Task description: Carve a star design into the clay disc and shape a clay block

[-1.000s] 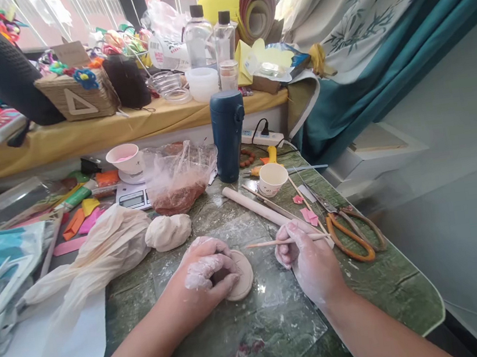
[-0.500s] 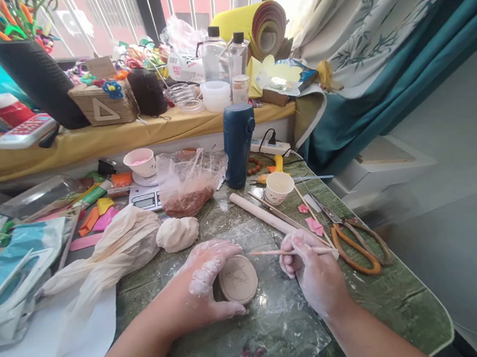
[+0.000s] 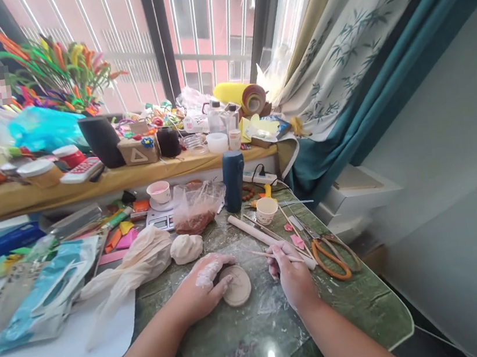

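Observation:
A round, pale clay disc (image 3: 237, 287) lies flat on a clear sheet (image 3: 262, 310), with faint lines on its face. My left hand (image 3: 206, 282), dusted white, curls round its left and far edge, the thumb over its surface. My right hand (image 3: 290, 271) is closed on a thin, pointed wooden stick (image 3: 260, 253), held like a pen. Its tip points left, above and apart from the disc. Behind my right hand lies a pale rolling pin (image 3: 249, 228). A lump of white clay (image 3: 187, 248) sits beyond my left hand.
Scissors (image 3: 332, 257) with orange handles lie at right, near a paper cup (image 3: 267, 210). A dark blue flask (image 3: 234, 182) stands at the back beside a bag of brown material (image 3: 196, 210). A crumpled plastic bag (image 3: 144, 261) and a kitchen scale (image 3: 159, 220) are left.
The view has tilted up, showing more window. My left thumb has moved from the disc's near side onto its face. My right hand still holds the stick, its tip off the disc.

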`<state>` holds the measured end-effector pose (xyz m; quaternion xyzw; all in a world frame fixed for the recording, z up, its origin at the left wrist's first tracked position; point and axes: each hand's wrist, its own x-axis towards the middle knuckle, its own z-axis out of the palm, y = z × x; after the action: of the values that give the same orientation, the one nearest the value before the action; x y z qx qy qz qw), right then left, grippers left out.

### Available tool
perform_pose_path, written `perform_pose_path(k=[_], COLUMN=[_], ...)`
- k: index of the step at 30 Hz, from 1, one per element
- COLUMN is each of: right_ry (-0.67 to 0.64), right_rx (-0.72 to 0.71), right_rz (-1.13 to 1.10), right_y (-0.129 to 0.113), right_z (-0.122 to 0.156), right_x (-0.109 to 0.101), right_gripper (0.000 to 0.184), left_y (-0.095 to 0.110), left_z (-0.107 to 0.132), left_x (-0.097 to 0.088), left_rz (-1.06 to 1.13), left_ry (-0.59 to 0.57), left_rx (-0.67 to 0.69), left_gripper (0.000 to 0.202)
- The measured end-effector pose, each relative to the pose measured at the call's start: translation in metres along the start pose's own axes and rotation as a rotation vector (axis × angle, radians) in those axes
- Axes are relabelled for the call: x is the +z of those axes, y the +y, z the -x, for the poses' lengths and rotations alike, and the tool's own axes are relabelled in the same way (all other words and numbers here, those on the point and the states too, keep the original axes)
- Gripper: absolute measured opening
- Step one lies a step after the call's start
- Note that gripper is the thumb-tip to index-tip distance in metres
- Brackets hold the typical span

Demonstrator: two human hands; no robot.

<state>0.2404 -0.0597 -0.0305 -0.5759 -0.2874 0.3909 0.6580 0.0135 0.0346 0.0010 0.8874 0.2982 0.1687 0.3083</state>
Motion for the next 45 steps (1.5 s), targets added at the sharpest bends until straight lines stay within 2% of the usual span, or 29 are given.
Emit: perform_pose_path(k=[4,7,9,11,16,21,23,26,29,33,39,45], right_ry=[-0.018,-0.039,-0.066,-0.103,-0.185,-0.253,-0.284,-0.315,-0.316,-0.347,-0.418,-0.431], right_rx=[-0.028,-0.043,-0.048,-0.049,-0.073,-0.092,-0.084,-0.067,-0.053,-0.037,-0.051,-0.082], right_rz=[-0.021,-0.035,-0.046,-0.051,-0.012,0.085,0.109,0.118,0.124,0.134,0.166,0.263], right_y=[0.000,-0.001,-0.002,-0.002,0.000,-0.005,-0.008,-0.011,-0.006,0.003,0.004,0.001], right_z=[0.000,0.000,0.000,0.001,0.004,0.005,0.001,-0.008,-0.015,-0.015,-0.011,-0.009], right_x=[0.001,0.001,0.000,-0.001,-0.004,-0.008,-0.003,0.010,0.022,0.024,0.019,0.017], right_gripper=[0.050,0.050,0.050,0.050,0.048,0.046,0.047,0.051,0.054,0.052,0.046,0.044], left_y=[0.001,-0.002,-0.006,-0.009,-0.009,-0.003,0.000,0.006,0.010,0.010,0.006,0.003], left_z=[-0.001,-0.006,-0.010,-0.013,-0.013,-0.011,-0.009,-0.002,0.005,0.010,0.009,0.006], left_x=[0.001,0.004,0.006,0.007,0.008,0.010,0.009,0.008,0.010,0.014,0.010,0.009], left_rz=[0.023,0.173,0.331,0.391,0.317,0.231,0.222,0.308,0.233,0.028,0.054,0.084], left_ry=[0.020,0.056,0.159,0.247,0.297,0.418,0.395,0.275,0.149,0.031,-0.023,-0.034], left_rx=[-0.013,-0.102,-0.201,-0.268,-0.354,-0.302,-0.248,-0.204,-0.131,-0.025,-0.059,-0.070], left_gripper=[0.033,0.030,0.036,0.040,0.039,0.041,0.041,0.036,0.076,0.097,0.100,0.100])
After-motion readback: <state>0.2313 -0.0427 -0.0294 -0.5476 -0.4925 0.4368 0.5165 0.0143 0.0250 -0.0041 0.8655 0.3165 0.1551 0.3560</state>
